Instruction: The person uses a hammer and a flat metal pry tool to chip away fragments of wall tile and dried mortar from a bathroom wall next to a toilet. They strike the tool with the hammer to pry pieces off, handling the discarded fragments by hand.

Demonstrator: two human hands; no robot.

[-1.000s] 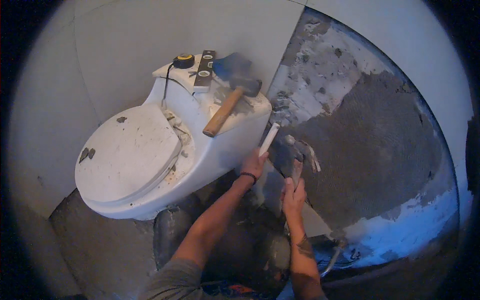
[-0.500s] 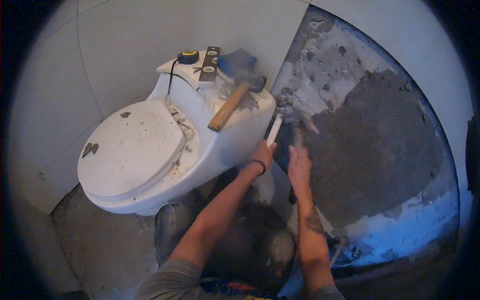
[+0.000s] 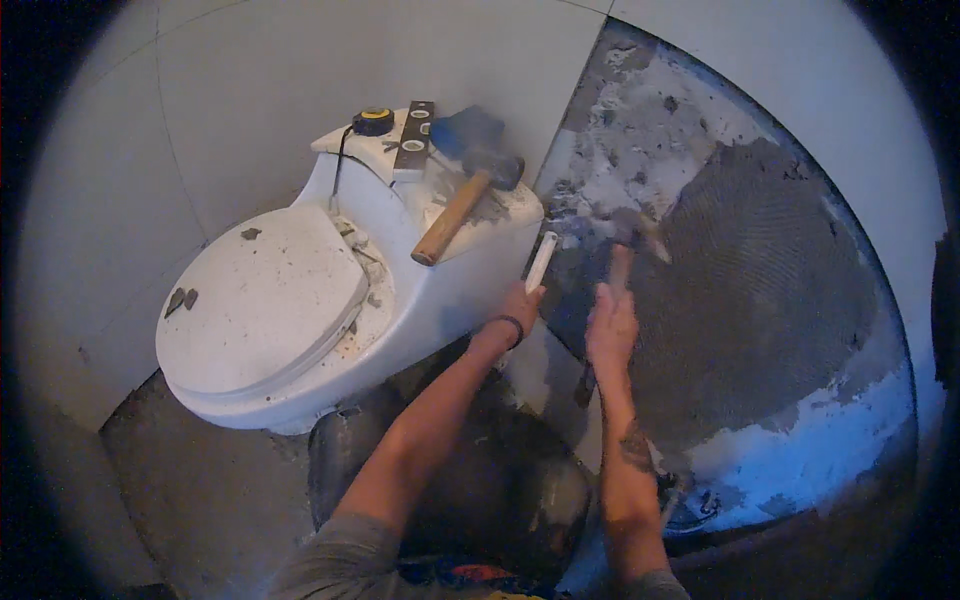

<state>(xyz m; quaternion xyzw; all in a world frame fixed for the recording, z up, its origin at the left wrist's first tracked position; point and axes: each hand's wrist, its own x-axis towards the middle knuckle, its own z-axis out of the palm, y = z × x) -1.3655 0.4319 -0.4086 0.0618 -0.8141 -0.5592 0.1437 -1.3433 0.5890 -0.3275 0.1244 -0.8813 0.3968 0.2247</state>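
Observation:
My left hand (image 3: 515, 312) is closed round a slim white bar (image 3: 541, 262), which slants up beside the toilet's tank. Whether it is a tool or a strip of material I cannot tell. To its right, my right hand (image 3: 611, 325) grips a hammer by its wooden handle (image 3: 620, 265). The handle's dark lower end sticks out below the fist. The hammer's head is smeared by motion, apart from the bar and over the wall's mortar-covered patch (image 3: 790, 290). Next to my left hand is the white toilet (image 3: 470, 265), with its lid (image 3: 260, 300) down and dotted with crumbs.
On the tank lie a second hammer (image 3: 450, 215) with a wooden handle, a short spirit level (image 3: 414, 140), a tape measure (image 3: 373, 122) and a blue object (image 3: 465, 130). Large pale tiles (image 3: 280, 90) border the bare patch. A dark rounded container-like shape (image 3: 480, 470) sits below my arms.
My right hand and the hammer have shifted right, farther from the white bar. My left hand has moved slightly left in the picture, still holding the bar.

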